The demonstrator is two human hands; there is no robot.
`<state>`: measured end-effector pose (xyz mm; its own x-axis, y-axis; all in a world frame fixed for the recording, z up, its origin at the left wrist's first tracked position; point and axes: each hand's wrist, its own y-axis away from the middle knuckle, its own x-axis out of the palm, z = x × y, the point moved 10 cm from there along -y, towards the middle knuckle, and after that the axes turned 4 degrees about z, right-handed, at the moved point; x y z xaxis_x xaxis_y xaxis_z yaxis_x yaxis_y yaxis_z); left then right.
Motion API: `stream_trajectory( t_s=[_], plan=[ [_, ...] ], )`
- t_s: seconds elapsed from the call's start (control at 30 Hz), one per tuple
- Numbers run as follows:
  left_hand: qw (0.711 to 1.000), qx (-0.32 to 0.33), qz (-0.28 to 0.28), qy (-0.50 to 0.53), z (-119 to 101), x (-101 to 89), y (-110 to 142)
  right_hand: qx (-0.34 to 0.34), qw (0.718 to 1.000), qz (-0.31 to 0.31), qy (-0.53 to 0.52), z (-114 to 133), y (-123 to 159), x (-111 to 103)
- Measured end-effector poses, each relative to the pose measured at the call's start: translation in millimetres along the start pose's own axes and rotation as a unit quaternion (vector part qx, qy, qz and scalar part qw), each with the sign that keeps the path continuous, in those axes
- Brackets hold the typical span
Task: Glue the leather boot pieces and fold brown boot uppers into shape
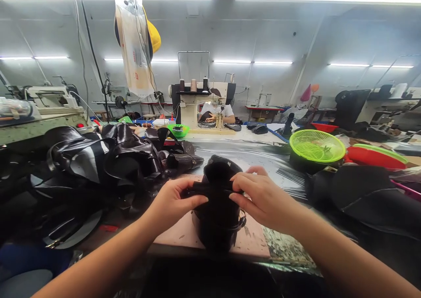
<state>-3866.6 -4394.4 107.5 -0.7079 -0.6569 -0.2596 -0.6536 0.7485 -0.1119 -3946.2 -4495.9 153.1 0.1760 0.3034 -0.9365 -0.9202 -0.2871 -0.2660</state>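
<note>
A black leather boot upper stands in front of me, with its open top facing up and a thin strap around its lower part. My left hand pinches the near top edge on the left between thumb and fingers. On the right side of that same edge, my right hand grips with thumb and bent fingers. Beneath the upper lies a pinkish board at the table's near edge. The inside of the upper is dark, so I cannot make out what is in it.
Shiny black leather pieces are heaped on the left. To the right are a green mesh basket, a red basin and dark leather pieces. A sewing machine stands ahead, with a person behind it.
</note>
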Motion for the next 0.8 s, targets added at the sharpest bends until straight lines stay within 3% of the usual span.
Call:
stream_trajectory(
  t_s=[0.27, 0.47, 0.6, 0.8],
  plan=[
    [0.99, -0.065, 0.037, 0.122, 16.2, 6.5, -6.4, -0.036, 0.999, -0.026, -0.025, 1.6, -4.1, 1.0],
    [0.991, -0.077, 0.005, 0.11, 17.9, -1.8, -7.6, -0.019, 0.999, -0.016, -0.025, -3.3, 0.3, 1.7],
    [0.988, -0.09, -0.008, 0.127, 21.8, -2.9, -8.5, -0.01, 0.998, -0.054, -0.037, -8.1, 2.6, -1.6],
    [0.991, -0.069, 0.002, 0.112, 20.0, -1.2, -8.6, 0.003, 0.998, -0.049, -0.031, -14.0, 0.7, 3.3]
  ],
)
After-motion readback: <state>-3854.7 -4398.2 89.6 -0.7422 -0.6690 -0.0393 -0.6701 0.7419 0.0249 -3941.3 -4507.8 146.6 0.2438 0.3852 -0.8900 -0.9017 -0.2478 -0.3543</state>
